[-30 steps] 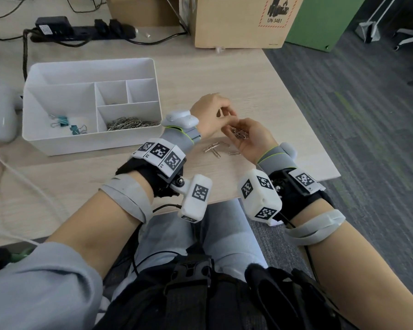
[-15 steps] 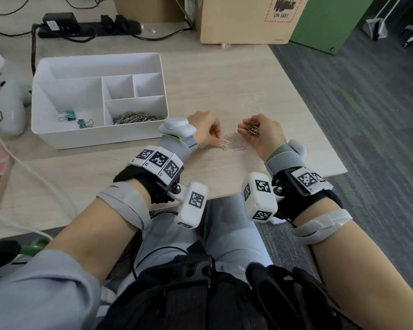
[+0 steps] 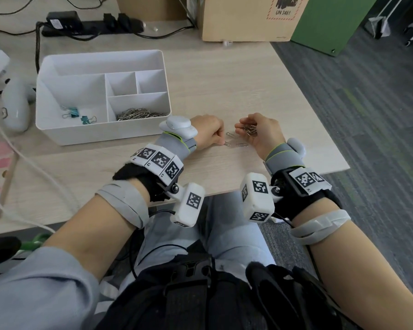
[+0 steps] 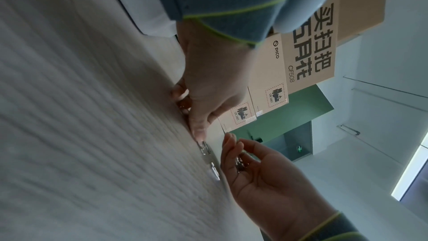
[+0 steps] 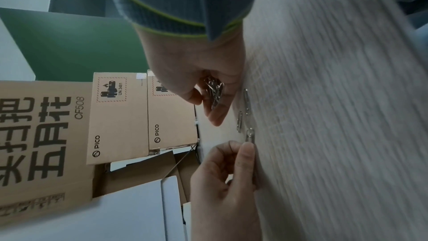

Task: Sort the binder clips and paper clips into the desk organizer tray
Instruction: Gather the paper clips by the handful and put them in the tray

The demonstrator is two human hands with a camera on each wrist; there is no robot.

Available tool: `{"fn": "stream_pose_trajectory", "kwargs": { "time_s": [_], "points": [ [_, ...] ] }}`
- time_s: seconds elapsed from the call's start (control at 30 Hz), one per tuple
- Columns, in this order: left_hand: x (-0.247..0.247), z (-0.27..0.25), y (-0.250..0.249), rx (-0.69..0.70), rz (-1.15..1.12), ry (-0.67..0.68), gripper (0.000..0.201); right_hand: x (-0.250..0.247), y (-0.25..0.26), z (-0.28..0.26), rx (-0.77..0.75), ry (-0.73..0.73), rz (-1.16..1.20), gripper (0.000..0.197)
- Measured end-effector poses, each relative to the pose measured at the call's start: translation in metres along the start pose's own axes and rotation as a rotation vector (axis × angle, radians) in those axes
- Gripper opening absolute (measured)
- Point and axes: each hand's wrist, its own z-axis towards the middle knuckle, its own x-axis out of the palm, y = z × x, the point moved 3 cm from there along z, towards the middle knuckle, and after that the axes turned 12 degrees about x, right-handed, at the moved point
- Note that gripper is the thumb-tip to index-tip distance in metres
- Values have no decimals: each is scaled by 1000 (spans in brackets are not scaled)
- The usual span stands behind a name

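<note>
A white organizer tray [image 3: 100, 60] stands at the left of the desk. Two teal binder clips [image 3: 70, 113] lie in its big left compartment, and a pile of paper clips [image 3: 138, 114] fills the front right one. My right hand [image 3: 260, 132] is cupped palm-up near the desk's front, curled round a bunch of paper clips [image 5: 214, 91]. Three loose paper clips [image 3: 230, 135] lie on the desk between my hands. My left hand [image 3: 210, 133] is curled, and its fingertips [image 5: 247, 148] pinch the end of the nearest loose clip [image 5: 250, 135] against the desk.
Cardboard boxes [image 3: 248, 17] and a black power strip [image 3: 93, 23] with cables stand along the desk's far edge. A white controller [image 3: 16, 106] and white cables lie left of the tray. The desk's right edge drops to grey carpet [image 3: 367, 115].
My left hand has left the right palm and dropped to the desk beside the loose clips. The right hand has drawn slightly right, still holding its bunch.
</note>
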Motion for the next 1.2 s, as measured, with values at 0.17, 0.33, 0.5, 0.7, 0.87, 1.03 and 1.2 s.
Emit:
{"fn": "stream_pose_trajectory", "kwargs": {
  "time_s": [0.17, 0.33, 0.5, 0.7, 0.87, 1.03, 1.2],
  "points": [
    [0, 1, 2, 15, -20, -16, 20, 0, 1, 0, 101, 65, 202, 26],
    [-12, 8, -6, 64, -111, -144, 21, -3, 3, 3, 154, 99, 285, 15],
    [-22, 28, -30, 186, -72, -160, 18, 1, 4, 2, 193, 174, 238, 18],
    [-18, 49, -43, 229, 44, -118, 18, 2, 8, 0, 222, 250, 269, 32],
    [-20, 53, -38, 209, -103, -226, 20, -1, 9, 2, 253, 270, 306, 30],
    [-23, 46, -14, 30, -263, -449, 18, -8, 10, 2, 288, 205, 392, 28],
    [-2, 33, 3, -35, -204, -107, 19, -13, 11, 7, 252, 172, 416, 21]
  ]
}}
